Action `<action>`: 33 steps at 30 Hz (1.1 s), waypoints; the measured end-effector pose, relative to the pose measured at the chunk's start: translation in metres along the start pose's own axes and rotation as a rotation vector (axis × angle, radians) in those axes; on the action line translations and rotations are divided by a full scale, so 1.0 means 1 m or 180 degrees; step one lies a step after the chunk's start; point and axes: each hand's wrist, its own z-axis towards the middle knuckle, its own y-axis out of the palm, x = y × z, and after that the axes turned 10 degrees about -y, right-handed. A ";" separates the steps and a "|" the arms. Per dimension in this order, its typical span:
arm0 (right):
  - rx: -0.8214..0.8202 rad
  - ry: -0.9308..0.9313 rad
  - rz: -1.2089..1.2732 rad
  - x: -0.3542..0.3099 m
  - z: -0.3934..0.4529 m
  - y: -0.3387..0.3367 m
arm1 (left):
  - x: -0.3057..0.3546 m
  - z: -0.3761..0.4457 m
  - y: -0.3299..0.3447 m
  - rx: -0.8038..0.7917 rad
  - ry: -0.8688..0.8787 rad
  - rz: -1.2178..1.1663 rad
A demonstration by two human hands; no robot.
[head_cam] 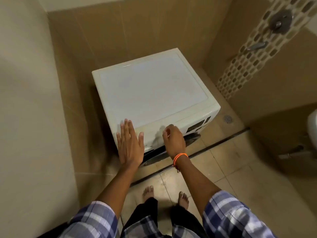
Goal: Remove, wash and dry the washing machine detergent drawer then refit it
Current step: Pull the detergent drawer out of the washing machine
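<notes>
— Detergent drawer (151, 134): where does it sit from your hands?

— On the front panel of the white washing machine (151, 90), at its upper left corner as I face it. That puts it under and between my hands, just below the machine's top edge. From up here I see only a foreshortened strip of the panel, so I cannot make out the drawer's outline.

— Which hand is nearer?

— My left hand (130, 145) lies flat over that corner, fingers (126, 127) straight and slightly spread, pressing on the top edge and holding nothing. My right hand (174, 141) hovers at the front edge just right of it, its fingers curled in towards the thumb. Whether they pinch anything I cannot tell.

— So which way must it come?

— I judge its long axis runs front to back, into the machine, so it should slide straight out towards my bare feet (149, 191). The left braces; the right would need to drop below the lip and hook the drawer's face.
</notes>
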 end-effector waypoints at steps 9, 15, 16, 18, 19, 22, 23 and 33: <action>-0.0164 0.1631 0.2487 -0.010 -0.009 0.067 | -0.024 -0.002 0.018 -0.0008 -0.3127 -0.1813; 0.0095 0.2125 0.2866 -0.001 -0.010 0.093 | -0.029 -0.008 0.040 -0.0843 -0.4373 -0.4362; 0.0129 0.2186 0.2919 0.002 -0.010 0.096 | -0.028 -0.007 0.041 -0.0916 -0.4368 -0.4710; 0.0111 0.2320 0.3044 0.006 -0.011 0.097 | -0.029 -0.006 0.046 -0.0949 -0.4273 -0.5134; 0.0093 0.2369 0.3123 0.007 -0.012 0.096 | -0.029 -0.005 0.048 -0.0934 -0.4263 -0.5295; 0.0102 0.2422 0.3352 0.011 -0.015 0.094 | -0.031 -0.006 0.056 -0.0811 -0.4305 -0.5633; 0.0087 0.2414 0.3469 0.013 -0.016 0.095 | -0.032 -0.006 0.059 -0.0784 -0.4301 -0.5689; 0.0156 0.2470 0.3845 0.022 -0.028 0.115 | -0.045 -0.019 0.076 -0.1085 -0.3932 -0.5363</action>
